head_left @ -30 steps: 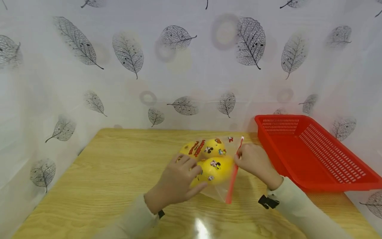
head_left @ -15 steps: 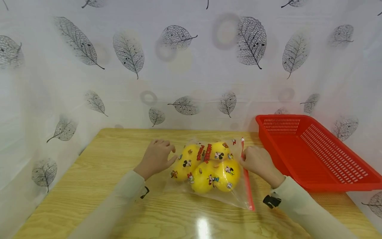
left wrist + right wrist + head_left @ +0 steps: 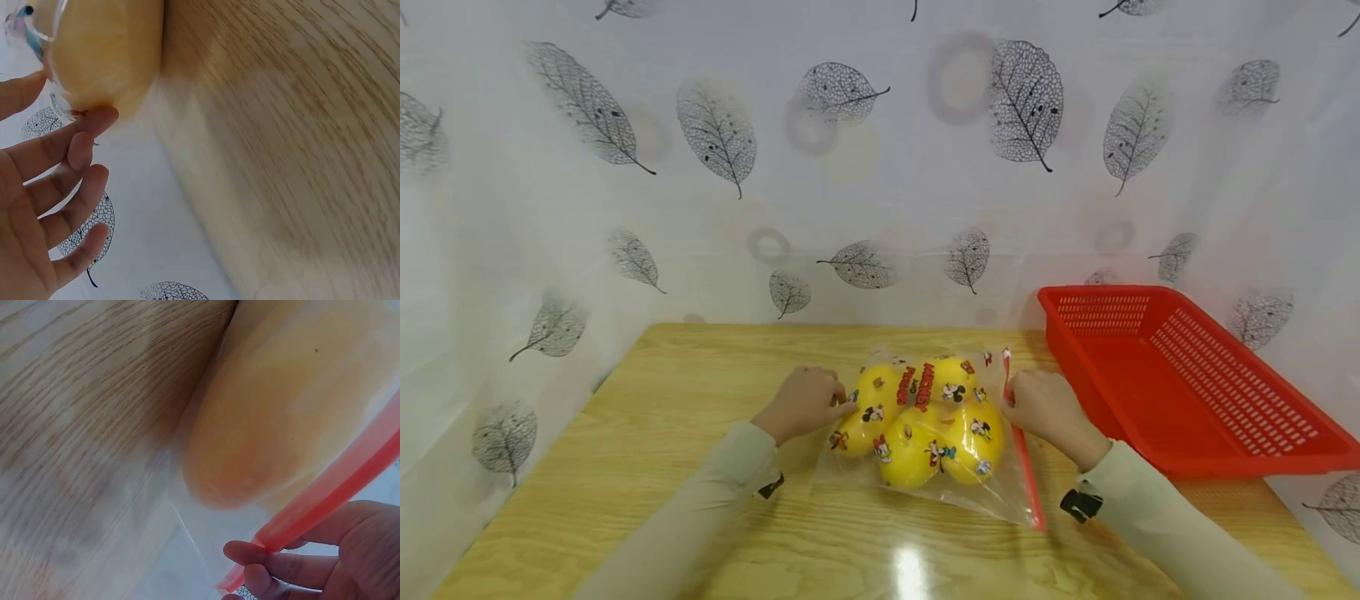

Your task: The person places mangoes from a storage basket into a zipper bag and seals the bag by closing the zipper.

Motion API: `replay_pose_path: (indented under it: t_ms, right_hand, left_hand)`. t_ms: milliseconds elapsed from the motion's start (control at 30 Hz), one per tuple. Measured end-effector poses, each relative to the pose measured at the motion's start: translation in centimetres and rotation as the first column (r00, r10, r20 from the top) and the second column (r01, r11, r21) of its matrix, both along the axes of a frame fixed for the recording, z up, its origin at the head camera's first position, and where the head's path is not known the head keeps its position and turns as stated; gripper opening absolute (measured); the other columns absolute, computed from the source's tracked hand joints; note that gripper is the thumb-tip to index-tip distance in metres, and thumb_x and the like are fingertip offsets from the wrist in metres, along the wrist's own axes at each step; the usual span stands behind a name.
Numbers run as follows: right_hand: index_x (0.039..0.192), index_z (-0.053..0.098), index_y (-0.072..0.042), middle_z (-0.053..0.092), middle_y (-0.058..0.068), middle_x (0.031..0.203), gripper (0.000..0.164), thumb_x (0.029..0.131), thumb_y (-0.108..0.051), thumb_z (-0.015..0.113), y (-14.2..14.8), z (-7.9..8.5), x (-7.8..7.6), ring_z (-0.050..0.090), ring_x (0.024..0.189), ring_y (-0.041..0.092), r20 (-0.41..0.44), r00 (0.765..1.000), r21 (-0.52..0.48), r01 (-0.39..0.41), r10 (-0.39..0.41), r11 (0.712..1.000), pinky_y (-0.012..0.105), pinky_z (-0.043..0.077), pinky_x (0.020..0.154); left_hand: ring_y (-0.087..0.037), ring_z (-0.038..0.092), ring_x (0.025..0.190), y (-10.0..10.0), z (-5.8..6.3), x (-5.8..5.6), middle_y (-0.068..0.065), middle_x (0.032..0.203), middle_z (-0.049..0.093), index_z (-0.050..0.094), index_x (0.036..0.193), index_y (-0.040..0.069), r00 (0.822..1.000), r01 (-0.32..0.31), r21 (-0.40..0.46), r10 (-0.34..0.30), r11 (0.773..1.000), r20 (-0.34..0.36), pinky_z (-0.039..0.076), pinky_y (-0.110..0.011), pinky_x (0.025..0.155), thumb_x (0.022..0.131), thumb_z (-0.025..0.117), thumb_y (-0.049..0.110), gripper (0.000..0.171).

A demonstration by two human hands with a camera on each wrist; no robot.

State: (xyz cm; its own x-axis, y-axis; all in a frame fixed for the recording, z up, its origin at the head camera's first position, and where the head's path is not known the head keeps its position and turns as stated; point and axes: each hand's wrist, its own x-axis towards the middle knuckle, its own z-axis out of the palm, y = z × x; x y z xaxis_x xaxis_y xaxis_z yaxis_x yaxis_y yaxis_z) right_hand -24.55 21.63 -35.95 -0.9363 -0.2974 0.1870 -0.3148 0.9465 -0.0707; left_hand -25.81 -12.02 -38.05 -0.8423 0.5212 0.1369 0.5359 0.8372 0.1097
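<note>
A clear zip bag (image 3: 1011, 500) printed with cartoon figures and red lettering lies flat on the wooden table. Inside it are several smooth, rounded yellow fruits (image 3: 910, 450), lemon-like in look. My left hand (image 3: 805, 406) is at the bag's left end; thumb and index finger (image 3: 103, 119) pinch the plastic beside one fruit, while the other fingers are loosely bent. At the opposite end my right hand (image 3: 1047, 410) pinches the bag's red zip strip (image 3: 337, 481) between thumb and fingers, near its far part. The strip's near end hangs free toward me.
A red plastic basket (image 3: 1093, 371) with perforated sides stands at the right of the table (image 3: 700, 383), close to my right hand. Behind and beside the table hangs a white curtain (image 3: 880, 192) with a leaf print.
My left hand has moved off the top of the bag to its left end and taken hold there. The bag has spread flatter; the right hand has stayed on the zip strip.
</note>
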Motion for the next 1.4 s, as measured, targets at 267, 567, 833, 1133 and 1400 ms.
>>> replay_pose_path:
  t_ms: [267,567,833,1133,1400]
  right_hand:
    - [0.047,0.035,-0.017,0.025,-0.006,0.049,0.04,0.075,-0.011,0.062,-0.1,-0.4,-0.2,0.028,0.047,0.01,-0.012,1.0,0.025,-0.016,0.016,1.0,0.023,0.02,0.044]
    - [0.049,0.046,-0.014,0.037,-0.002,0.05,0.031,0.074,-0.01,0.063,-1.0,-0.6,-0.8,0.033,0.048,0.013,-0.038,0.999,-0.006,-0.019,0.019,1.0,0.024,0.024,0.044]
    - [0.054,0.056,-0.011,0.05,0.002,0.058,0.025,0.077,-0.013,0.064,-3.5,-0.2,-2.5,0.043,0.052,0.015,-0.093,0.995,-0.073,-0.055,0.048,0.996,0.026,0.035,0.047]
    - [0.063,0.065,-0.007,0.06,0.005,0.062,0.019,0.08,-0.015,0.065,-8.0,-0.5,-6.8,0.047,0.052,0.016,-0.191,0.976,-0.08,-0.122,0.104,0.989,0.029,0.04,0.048]
    - [0.054,0.054,-0.01,0.055,0.005,0.058,0.032,0.083,-0.016,0.063,-12.6,-2.0,-10.0,0.047,0.051,0.019,-0.246,0.959,-0.037,-0.158,0.144,0.987,0.032,0.041,0.05]
  left_hand:
    - [-0.004,0.052,0.061,-0.1,-0.3,-0.2,0.006,0.071,0.064,0.073,0.08,0.014,0.999,0.018,0.114,-0.024,0.993,0.047,0.045,-0.023,0.063,0.082,0.069,0.032,0.019]
    - [-0.006,0.055,0.063,-1.2,-0.3,-0.4,0.006,0.071,0.066,0.072,0.075,0.016,0.997,-0.015,0.108,0.022,0.994,-0.068,0.047,-0.028,0.066,0.08,0.071,0.027,0.012]
    - [-0.008,0.058,0.064,-4.6,0.7,-1.1,0.005,0.073,0.068,0.072,0.076,0.016,0.985,-0.096,0.118,0.111,0.988,-0.132,0.048,-0.037,0.072,0.081,0.07,0.028,0.014]
    - [-0.016,0.063,0.068,-9.1,1.8,-2.6,-0.003,0.079,0.071,0.073,0.083,0.009,0.967,-0.224,0.121,0.236,0.967,-0.096,0.051,-0.037,0.066,0.082,0.068,0.027,0.018]
    - [-0.017,0.061,0.062,-13.0,2.1,-4.0,-0.008,0.078,0.071,0.071,0.082,0.006,0.945,-0.315,0.122,0.323,0.941,-0.055,0.05,-0.036,0.061,0.085,0.065,0.024,0.02]
